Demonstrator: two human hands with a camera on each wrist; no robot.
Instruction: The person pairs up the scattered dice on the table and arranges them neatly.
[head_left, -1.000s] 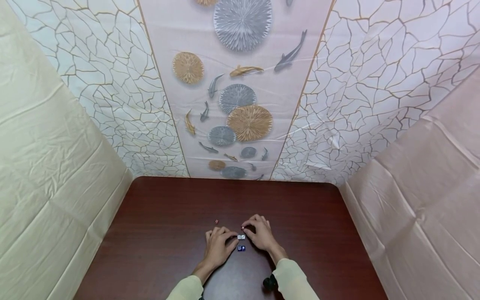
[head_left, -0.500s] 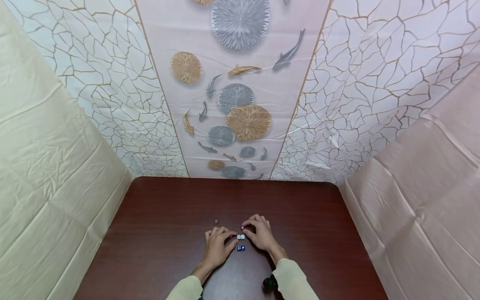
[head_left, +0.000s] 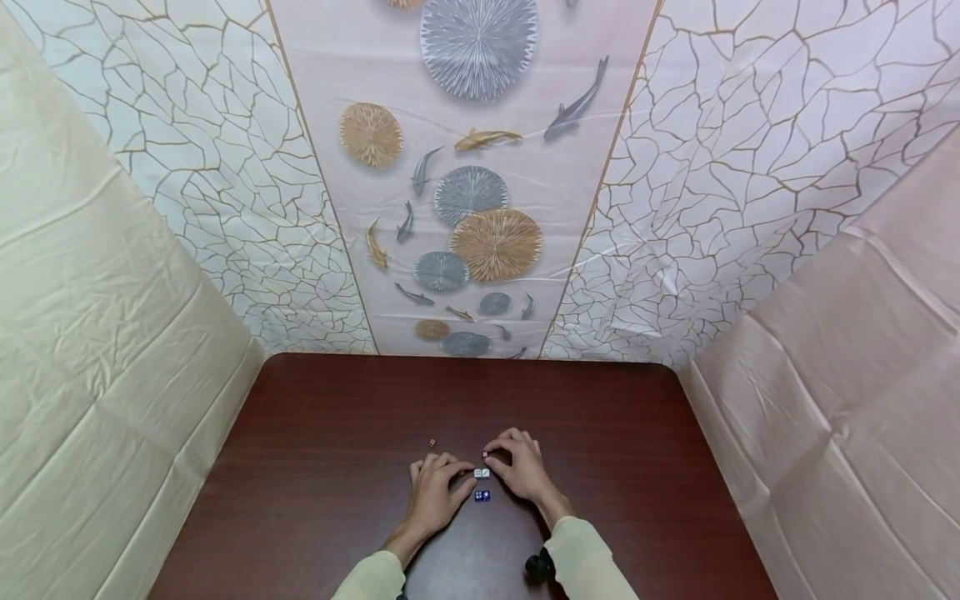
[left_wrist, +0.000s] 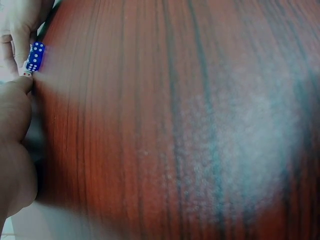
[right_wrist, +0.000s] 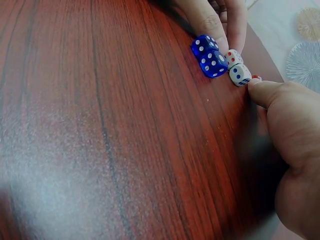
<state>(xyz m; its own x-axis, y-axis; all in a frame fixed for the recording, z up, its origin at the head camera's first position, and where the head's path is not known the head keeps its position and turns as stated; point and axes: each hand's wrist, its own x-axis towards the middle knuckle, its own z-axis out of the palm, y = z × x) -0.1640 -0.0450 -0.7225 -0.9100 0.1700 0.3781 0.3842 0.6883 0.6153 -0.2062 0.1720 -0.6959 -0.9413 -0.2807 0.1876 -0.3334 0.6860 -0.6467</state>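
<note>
Two white dice (head_left: 482, 473) sit side by side on the table, with two blue dice (head_left: 482, 496) in a row on their near side. My left hand (head_left: 435, 496) has thumb and index fingertips at the left white die (right_wrist: 233, 58), pinching it. Beyond the white pair, my right hand (head_left: 521, 471) pinches a red die (head_left: 485, 455) between thumb and index finger. In the right wrist view, the right thumb mostly hides that red die. A second red die (head_left: 432, 443) lies apart, just past the left hand's fingers.
The dark red-brown wooden table (head_left: 337, 400) ends at a patterned cloth backdrop (head_left: 480, 250). Pale cloth walls stand at left (head_left: 112, 375) and right (head_left: 825, 400). A small black object (head_left: 538, 567) shows at the right sleeve.
Both hands and all the dice keep their places. Only the head view shifts very slightly.
</note>
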